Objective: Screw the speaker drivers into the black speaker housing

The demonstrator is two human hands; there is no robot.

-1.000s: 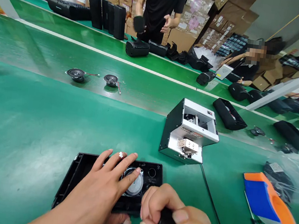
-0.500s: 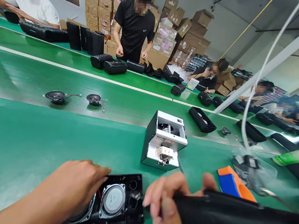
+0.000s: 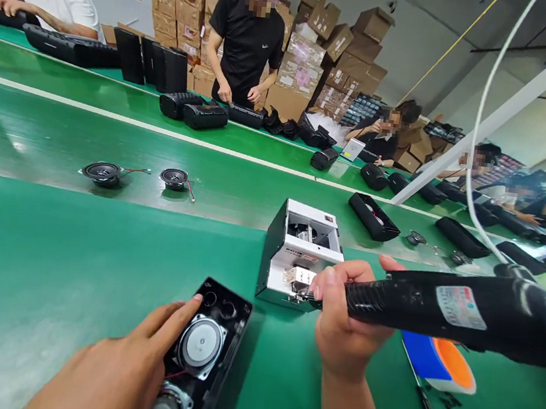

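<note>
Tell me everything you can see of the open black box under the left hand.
The open black box looks like plastic, oblong with raised walls. It lies slantwise on the green table, its near end out of view. Inside sit two speakers, round silvery backs up, beside a red wire. Two round openings mark the far end. The left hand covers its left side.

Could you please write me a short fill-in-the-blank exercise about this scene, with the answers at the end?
1. The person's ____ hand touches the open black plastic speaker housing.
2. The long cylindrical handheld tool in the right hand is mainly ____ in colour.
3. Left of the white-and-black box-shaped machine, ____ loose round black speakers lie on the green surface.
4. The curved, white-edged object is blue and ____.

Missing words: left; black; two; orange.
</note>
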